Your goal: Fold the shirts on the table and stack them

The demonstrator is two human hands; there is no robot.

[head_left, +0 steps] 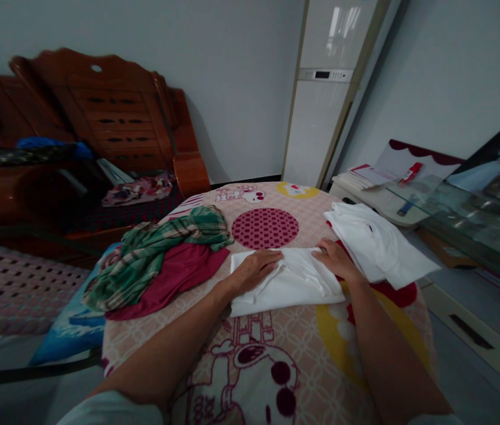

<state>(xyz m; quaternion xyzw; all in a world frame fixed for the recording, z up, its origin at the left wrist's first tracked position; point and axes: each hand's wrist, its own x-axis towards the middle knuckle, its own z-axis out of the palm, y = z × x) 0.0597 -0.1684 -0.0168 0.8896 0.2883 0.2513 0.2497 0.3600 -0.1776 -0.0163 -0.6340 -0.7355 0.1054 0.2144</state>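
Note:
A folded white garment [294,286] lies in front of me on a round table with a patterned cloth. My left hand [256,268] rests on its left part, fingers stretched out over the fabric. At the far right edge of the same garment is my right hand [336,258], its thumb and fingers closed on the cloth there. To the right lies a second bundle of folded white clothing [376,239]. Left of my hands, a green plaid cloth [170,242] is heaped partly over a dark pink garment [179,274].
The tablecloth [307,378] shows cartoon dogs and coloured circles. Beyond it stand a wooden armchair [112,118] at left and a tall white cabinet unit [316,124]. A glass shelf [462,218] and a low white cabinet [365,192] flank the right side. A blue cushion [77,324] leans at left.

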